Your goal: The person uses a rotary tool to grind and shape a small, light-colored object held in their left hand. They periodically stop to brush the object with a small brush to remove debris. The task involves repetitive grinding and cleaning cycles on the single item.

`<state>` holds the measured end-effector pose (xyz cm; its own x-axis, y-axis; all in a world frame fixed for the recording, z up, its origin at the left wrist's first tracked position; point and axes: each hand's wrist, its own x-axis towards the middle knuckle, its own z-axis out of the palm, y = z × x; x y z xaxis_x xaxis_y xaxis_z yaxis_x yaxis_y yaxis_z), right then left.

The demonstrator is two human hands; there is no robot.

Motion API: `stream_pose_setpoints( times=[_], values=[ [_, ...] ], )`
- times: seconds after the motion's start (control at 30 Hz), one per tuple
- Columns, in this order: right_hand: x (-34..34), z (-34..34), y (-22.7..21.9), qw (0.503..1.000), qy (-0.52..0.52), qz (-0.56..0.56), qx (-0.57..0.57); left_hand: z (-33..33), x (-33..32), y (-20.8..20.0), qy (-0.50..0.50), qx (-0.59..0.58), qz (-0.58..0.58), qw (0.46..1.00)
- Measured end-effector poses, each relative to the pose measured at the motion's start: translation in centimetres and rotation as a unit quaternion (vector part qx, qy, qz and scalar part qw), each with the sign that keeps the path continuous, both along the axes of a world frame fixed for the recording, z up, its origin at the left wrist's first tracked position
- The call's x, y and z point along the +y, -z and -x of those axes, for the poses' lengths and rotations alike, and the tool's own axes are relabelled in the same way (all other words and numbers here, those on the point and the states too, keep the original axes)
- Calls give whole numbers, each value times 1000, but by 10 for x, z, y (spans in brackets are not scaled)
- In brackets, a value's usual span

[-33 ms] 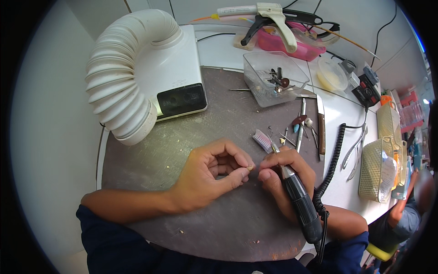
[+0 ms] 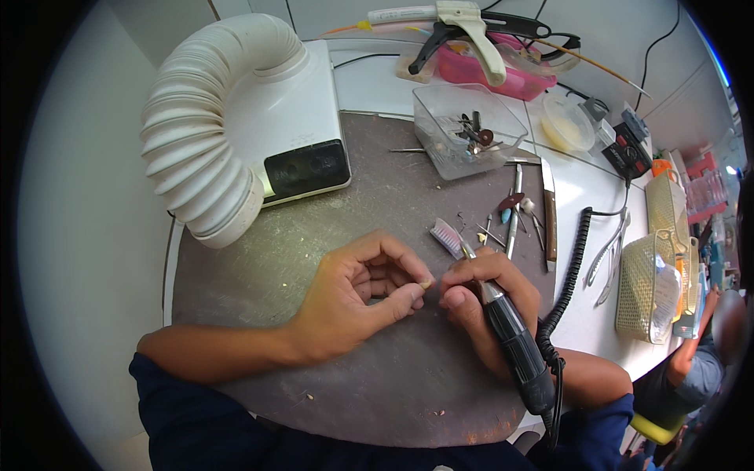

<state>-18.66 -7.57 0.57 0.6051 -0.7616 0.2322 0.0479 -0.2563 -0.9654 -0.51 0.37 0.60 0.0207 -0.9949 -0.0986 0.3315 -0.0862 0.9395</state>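
Between the thumb and fingertips of my left hand (image 2: 345,302), a small yellowish tooth-like piece (image 2: 426,283) is pinched; its exact kind is too small to tell. My right hand (image 2: 506,275) is wrapped round a black and silver rotary handpiece (image 2: 514,341), held like a pen, its slim metal nose pointing away from me. The two sets of fingertips are close together above the brown work mat (image 2: 259,314). Just beyond my right fingers lies a small brush (image 2: 448,237) with pale pinkish bristles. A coiled black cord (image 2: 567,298) runs behind the handpiece.
A white box (image 2: 314,86) with a ribbed hose (image 2: 184,133) stands far left. Behind the mat are a clear bin (image 2: 448,161) of rotary bits and a dispensing gun (image 2: 471,39). A brown-handled knife (image 2: 550,220), pliers (image 2: 609,259) and woven baskets (image 2: 636,306) lie rightward. Another person (image 2: 695,385) sits far right.
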Motion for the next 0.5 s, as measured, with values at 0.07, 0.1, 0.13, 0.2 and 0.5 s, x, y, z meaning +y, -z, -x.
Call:
stream_pose_setpoints(
  times=[0.07,0.1,0.13,0.2,0.5],
  values=[
    [-4,-2,0,999,-18,36,-17,0,0,-1,-7,-8,-5,1000],
    [-5,-1,0,998,-27,54,-26,-1,1,0,-6,-15,-8,1000],
    [-6,1,-2,996,-25,79,-21,-1,1,-1,-4,-25,-9,1000],
    [-12,10,-7,991,-33,126,-9,-1,-1,-1,5,-32,-2,999],
    [-19,11,-6,993,-55,100,-20,-2,-1,-1,-13,-9,-17,1000]
  ],
)
